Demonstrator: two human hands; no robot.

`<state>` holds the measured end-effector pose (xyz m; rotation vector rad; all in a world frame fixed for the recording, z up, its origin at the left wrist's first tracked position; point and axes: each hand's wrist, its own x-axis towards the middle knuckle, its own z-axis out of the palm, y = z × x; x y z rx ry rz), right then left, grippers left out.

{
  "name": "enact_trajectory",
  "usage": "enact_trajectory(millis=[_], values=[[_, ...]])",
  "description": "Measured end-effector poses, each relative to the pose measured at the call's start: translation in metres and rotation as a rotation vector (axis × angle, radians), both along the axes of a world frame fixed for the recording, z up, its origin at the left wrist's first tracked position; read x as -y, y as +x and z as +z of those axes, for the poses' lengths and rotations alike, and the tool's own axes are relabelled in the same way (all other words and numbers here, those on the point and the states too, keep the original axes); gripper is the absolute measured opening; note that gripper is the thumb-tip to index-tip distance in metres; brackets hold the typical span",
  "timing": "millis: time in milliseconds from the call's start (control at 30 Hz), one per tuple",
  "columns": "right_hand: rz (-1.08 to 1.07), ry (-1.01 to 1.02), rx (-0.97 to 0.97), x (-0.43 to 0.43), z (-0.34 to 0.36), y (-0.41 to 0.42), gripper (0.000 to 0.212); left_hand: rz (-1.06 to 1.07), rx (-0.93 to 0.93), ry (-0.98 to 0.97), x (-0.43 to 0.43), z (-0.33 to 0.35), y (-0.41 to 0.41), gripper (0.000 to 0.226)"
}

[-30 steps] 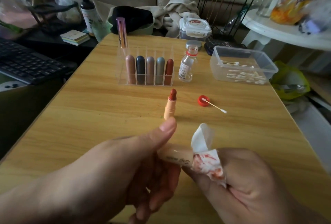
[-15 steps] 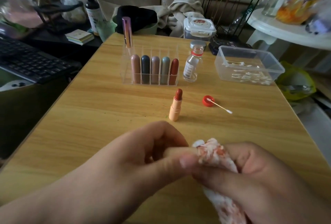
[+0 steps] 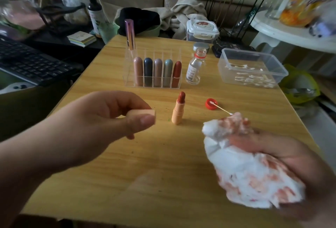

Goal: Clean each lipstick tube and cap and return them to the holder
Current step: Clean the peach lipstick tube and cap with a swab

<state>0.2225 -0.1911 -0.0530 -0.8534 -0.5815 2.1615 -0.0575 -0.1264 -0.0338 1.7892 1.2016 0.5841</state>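
Observation:
My left hand (image 3: 101, 118) pinches a peach lipstick cap (image 3: 151, 115) between thumb and fingers, raised above the table left of the open lipstick tube (image 3: 179, 108). That tube stands upright with its red bullet exposed, in front of the clear holder (image 3: 127, 67). The holder carries several capped lipsticks in a row and a taller purple tube (image 3: 130, 34) at its back left. My right hand (image 3: 283, 156) grips a crumpled white tissue (image 3: 243, 165) stained red, low at the right, apart from the cap.
A small glass bottle (image 3: 195, 67) stands right of the holder, its red lid (image 3: 211, 103) lying with a cotton swab (image 3: 222, 109) across it. A clear tub of swabs (image 3: 251, 67) sits at the back right. A keyboard (image 3: 31, 63) lies off the table's left edge.
The hands have separated: my left hand carried the cap up and to the left, and my right hand drew the stained tissue down to the right, off the cap.

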Motion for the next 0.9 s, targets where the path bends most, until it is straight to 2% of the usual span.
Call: enact_trajectory(millis=[100, 167, 233, 300, 367, 467, 500, 567, 667, 733, 833, 900], values=[[0.0, -0.006, 0.391, -0.001, -0.007, -0.003, 0.044, 0.044, 0.016, -0.119, -0.008, -0.002, 0.002, 0.029], [0.026, 0.005, 0.663, -0.007, -0.008, -0.005, 0.036, 0.075, 0.082, -0.198, -0.01, -0.005, 0.005, 0.026], [0.072, 0.183, 1.1, -0.011, -0.005, -0.006, 0.012, 0.119, 0.149, -0.278, -0.011, -0.007, 0.007, 0.033], [0.106, 0.378, 1.542, -0.01, 0.002, -0.006, 0.013, 0.16, 0.178, -0.327, -0.011, -0.009, 0.008, 0.039], [0.082, 0.427, 1.777, -0.007, 0.007, -0.008, 0.017, 0.175, 0.177, -0.354, -0.012, -0.012, 0.009, 0.036], [0.077, 0.505, 2.051, -0.001, 0.015, -0.014, 0.03, 0.163, 0.189, -0.355, -0.012, -0.015, 0.01, 0.01], [0.043, 0.555, 2.104, 0.0, 0.017, -0.017, 0.037, 0.145, 0.192, -0.345, -0.012, -0.016, 0.009, 0.01], [-0.052, 0.711, 2.117, 0.0, 0.017, -0.024, 0.045, 0.125, 0.174, -0.31, -0.013, -0.017, 0.009, 0.029], [-0.193, 1.023, 1.876, -0.009, 0.008, -0.032, 0.031, 0.129, 0.125, -0.243, -0.012, -0.017, 0.011, 0.039], [-0.128, 1.049, 1.724, -0.017, 0.0, -0.035, 0.023, 0.145, 0.055, -0.164, -0.012, -0.02, 0.018, 0.035], [0.021, 1.023, 1.61, -0.026, -0.01, -0.042, 0.035, 0.127, -0.155, 0.065, -0.014, -0.027, 0.032, 0.022], [0.08, 1.058, 1.599, -0.03, -0.014, -0.045, 0.042, 0.115, -0.197, 0.156, -0.019, -0.033, 0.041, 0.037]])
